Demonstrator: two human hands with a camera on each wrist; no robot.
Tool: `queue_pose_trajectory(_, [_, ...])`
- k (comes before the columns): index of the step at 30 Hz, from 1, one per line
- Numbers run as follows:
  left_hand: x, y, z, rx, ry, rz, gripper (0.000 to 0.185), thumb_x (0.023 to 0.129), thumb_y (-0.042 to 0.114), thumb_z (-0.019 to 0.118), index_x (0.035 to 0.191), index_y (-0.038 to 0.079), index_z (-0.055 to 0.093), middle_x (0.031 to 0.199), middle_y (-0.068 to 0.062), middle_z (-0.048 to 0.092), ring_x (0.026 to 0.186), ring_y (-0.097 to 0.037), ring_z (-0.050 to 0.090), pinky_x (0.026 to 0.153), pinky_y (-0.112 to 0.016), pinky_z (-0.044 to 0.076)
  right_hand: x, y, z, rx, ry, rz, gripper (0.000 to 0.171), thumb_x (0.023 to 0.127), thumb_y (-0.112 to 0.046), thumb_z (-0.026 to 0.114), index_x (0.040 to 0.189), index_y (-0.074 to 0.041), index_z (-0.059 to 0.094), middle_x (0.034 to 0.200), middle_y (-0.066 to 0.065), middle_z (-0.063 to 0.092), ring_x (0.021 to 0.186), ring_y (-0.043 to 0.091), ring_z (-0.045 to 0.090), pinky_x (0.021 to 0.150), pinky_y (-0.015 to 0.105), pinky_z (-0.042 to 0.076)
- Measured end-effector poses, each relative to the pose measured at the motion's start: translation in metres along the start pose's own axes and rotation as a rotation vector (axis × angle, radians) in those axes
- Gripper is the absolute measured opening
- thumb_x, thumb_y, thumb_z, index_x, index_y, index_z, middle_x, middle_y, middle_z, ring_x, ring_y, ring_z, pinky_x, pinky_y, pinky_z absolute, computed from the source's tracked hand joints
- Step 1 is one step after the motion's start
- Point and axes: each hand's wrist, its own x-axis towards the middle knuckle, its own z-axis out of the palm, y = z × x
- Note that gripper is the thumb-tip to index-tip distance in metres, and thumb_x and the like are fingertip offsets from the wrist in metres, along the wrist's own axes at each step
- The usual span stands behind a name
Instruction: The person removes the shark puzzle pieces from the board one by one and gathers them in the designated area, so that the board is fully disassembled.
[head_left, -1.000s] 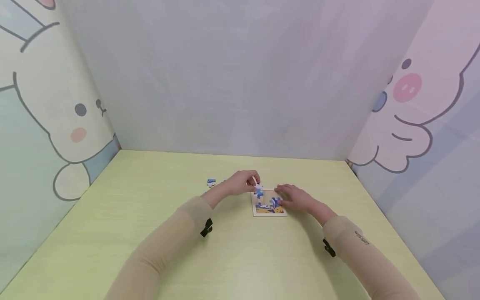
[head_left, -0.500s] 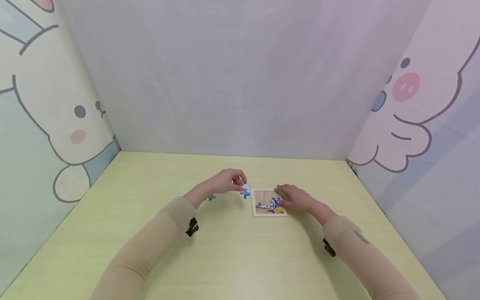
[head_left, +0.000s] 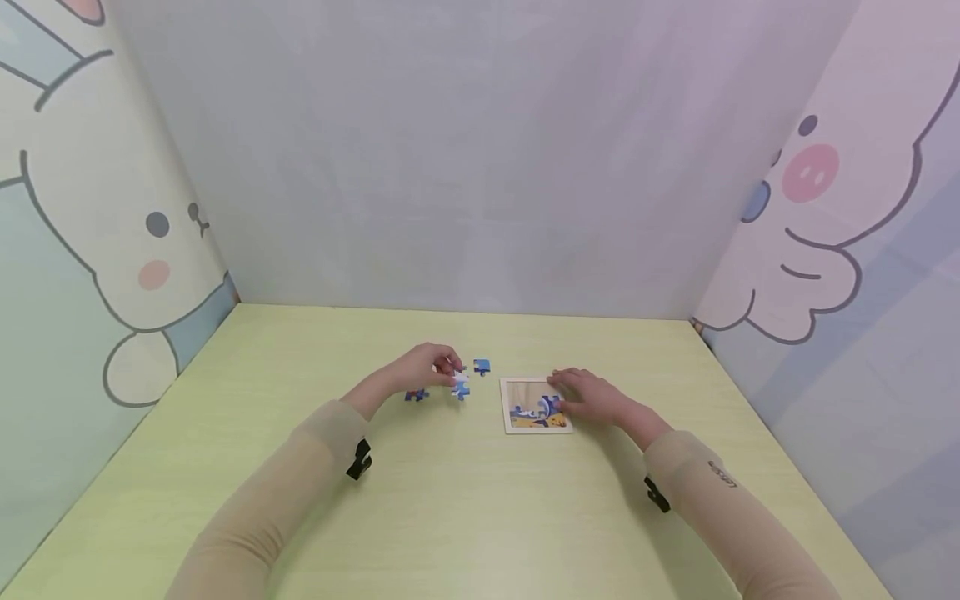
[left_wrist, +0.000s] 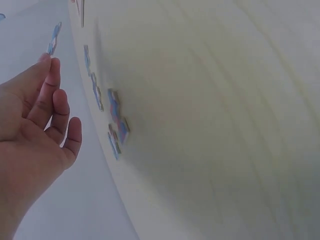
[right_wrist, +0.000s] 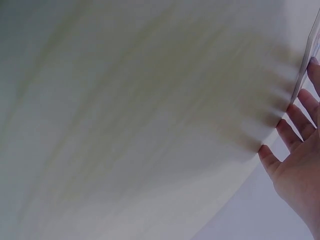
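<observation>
My left hand [head_left: 420, 367] pinches a blue and white jigsaw piece [head_left: 461, 387] between thumb and fingertips. In the left wrist view that jigsaw piece [left_wrist: 54, 38] is held up off the table, seen edge-on. To its right lies a square puzzle frame [head_left: 504, 408] with a pale border; joined blue and orange pieces [head_left: 538, 414] fill its lower part, and bare wood shows above. My right hand [head_left: 596, 395] rests along the frame's right side, fingers extended, fingertips at the edge. The right wrist view shows these fingers [right_wrist: 287, 134] against the frame's edge and the tabletop.
A loose blue piece [head_left: 482, 367] lies between the left hand and the frame. Another loose piece [head_left: 416, 395] sits under the left wrist; several loose pieces [left_wrist: 117, 117] show in the left wrist view. Walls with cartoon animals enclose the table [head_left: 465, 517].
My left hand has moved left, from over the frame to above the loose pieces, carrying the jigsaw piece. A loose blue piece has come into view behind it. The right hand stays put.
</observation>
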Motion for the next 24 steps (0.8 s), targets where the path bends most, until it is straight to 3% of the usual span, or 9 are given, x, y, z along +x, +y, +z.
queue_pose_trajectory(8, [-0.001, -0.016, 0.001, -0.019, 0.001, -0.082, 0.019, 0.086, 0.012, 0.069, 0.104, 0.009, 0.064, 0.087, -0.001, 0.063, 0.076, -0.014, 0.055, 0.069, -0.026, 0.047, -0.001, -0.001, -0.001, 0.004, 0.007, -0.010, 0.056, 0.092, -0.038, 0.059, 0.139, -0.011, 0.046, 0.145, 0.015, 0.041, 0.133, 0.039, 0.035, 0.106, 0.057, 0.027])
queue_pose_trajectory(18, [0.003, -0.018, 0.006, 0.089, -0.016, -0.052, 0.018, 0.087, 0.013, 0.068, 0.104, 0.009, 0.064, 0.087, 0.001, 0.062, 0.080, -0.012, 0.056, 0.074, -0.026, 0.048, 0.001, -0.001, -0.002, -0.003, 0.000, 0.004, 0.055, 0.092, -0.037, 0.059, 0.139, -0.011, 0.046, 0.145, 0.016, 0.040, 0.133, 0.039, 0.035, 0.106, 0.057, 0.027])
queue_pose_trajectory(24, [0.006, -0.021, 0.009, 0.129, -0.013, -0.044, 0.017, 0.087, 0.014, 0.068, 0.104, 0.009, 0.065, 0.083, 0.001, 0.059, 0.075, -0.013, 0.051, 0.070, -0.026, 0.044, 0.001, -0.003, -0.002, 0.007, -0.005, 0.012, 0.055, 0.092, -0.036, 0.060, 0.139, -0.011, 0.046, 0.145, 0.015, 0.041, 0.134, 0.038, 0.035, 0.107, 0.056, 0.027])
